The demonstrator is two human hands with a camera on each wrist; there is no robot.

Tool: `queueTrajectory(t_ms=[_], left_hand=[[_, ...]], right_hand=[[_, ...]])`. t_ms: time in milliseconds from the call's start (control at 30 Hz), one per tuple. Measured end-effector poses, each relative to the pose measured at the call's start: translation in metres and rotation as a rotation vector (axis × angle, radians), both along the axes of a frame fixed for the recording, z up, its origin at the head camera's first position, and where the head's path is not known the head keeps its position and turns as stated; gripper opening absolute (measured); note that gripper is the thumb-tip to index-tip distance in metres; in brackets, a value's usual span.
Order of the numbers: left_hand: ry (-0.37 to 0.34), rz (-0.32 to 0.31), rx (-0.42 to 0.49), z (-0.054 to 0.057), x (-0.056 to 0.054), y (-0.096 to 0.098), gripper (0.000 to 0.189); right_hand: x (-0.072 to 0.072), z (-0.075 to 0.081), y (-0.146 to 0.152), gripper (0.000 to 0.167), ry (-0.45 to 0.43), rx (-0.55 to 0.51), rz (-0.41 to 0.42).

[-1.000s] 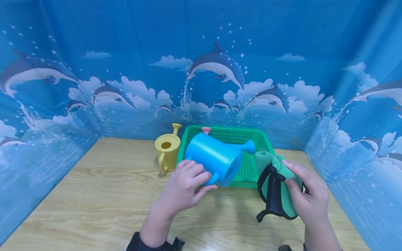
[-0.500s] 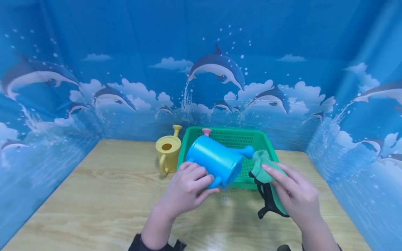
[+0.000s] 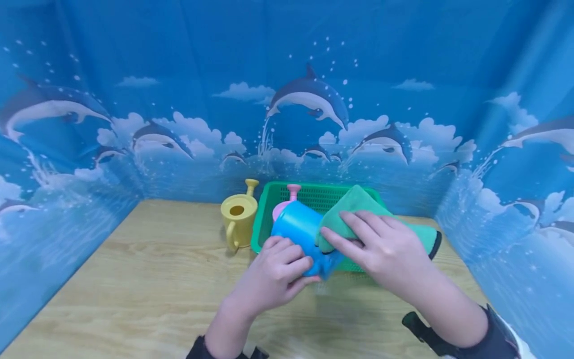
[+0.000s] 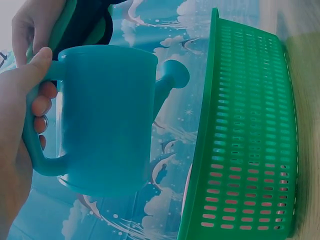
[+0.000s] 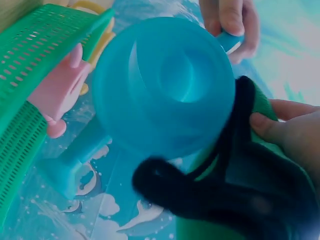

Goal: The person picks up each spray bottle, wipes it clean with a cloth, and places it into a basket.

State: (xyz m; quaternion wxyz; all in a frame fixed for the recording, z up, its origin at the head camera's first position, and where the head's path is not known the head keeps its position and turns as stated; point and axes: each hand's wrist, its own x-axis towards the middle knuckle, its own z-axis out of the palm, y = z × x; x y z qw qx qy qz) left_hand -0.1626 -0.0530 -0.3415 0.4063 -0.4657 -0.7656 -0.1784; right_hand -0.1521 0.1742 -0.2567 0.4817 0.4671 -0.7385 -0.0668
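Observation:
In the head view my left hand (image 3: 273,274) grips the handle of a blue watering can (image 3: 296,224), held tilted in front of the basket. The left wrist view shows that handle (image 4: 31,132) inside the curled fingers and the can's spout (image 4: 172,77) pointing away. My right hand (image 3: 390,249) holds a green cloth (image 3: 354,204) with black edging over the can's right side, hiding the spout from the head view. Seen from the right wrist, the can's round base (image 5: 165,85) faces the camera, and the thumb pinches the cloth's dark edge close beside it.
A green perforated basket (image 3: 264,209) stands behind the can, with a pink watering can (image 3: 293,190) in it. To its left a yellow watering can (image 3: 239,224) stands upright on the wooden table (image 3: 148,279). Dolphin-printed blue sheets (image 3: 224,50) enclose the back and sides.
The right hand has moved left with the cloth, from beside the can to over its side and spout. The blue can has shifted slightly down and right, baring more of the pink can.

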Motion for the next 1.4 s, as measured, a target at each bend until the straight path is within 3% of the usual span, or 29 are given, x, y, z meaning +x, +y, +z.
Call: queueTrajectory(t_ms=[167, 433, 567, 700, 900, 1167, 1400], left_hand=[[0.024, 0.017, 0.008, -0.002, 0.0, 0.002, 0.027], [0.088, -0.004, 0.036, -0.003, -0.001, 0.004, 0.024], [0.134, 0.0, 0.032, -0.002, 0.0, 0.006, 0.023], [0.162, -0.003, 0.016, -0.003, 0.0, 0.009, 0.024], [0.153, -0.023, 0.011, -0.006, 0.0, 0.012, 0.026], [0.202, -0.046, 0.029, -0.007, 0.0, 0.011, 0.021], [0.214, -0.07, 0.031, -0.008, -0.002, 0.011, 0.02]], right_hand=[[-0.001, -0.001, -0.005, 0.044, 0.018, 0.095, -0.014], [0.002, -0.007, -0.014, 0.046, 0.005, 0.071, -0.04], [0.001, -0.007, -0.02, 0.022, -0.044, 0.054, -0.074], [-0.004, -0.007, -0.028, 0.043, -0.092, 0.05, -0.128], [-0.01, -0.005, -0.04, 0.04, -0.129, 0.058, -0.186], [-0.02, -0.003, -0.058, 0.028, -0.1, 0.074, -0.131], [-0.018, -0.006, -0.054, 0.033, -0.121, 0.15, -0.155]])
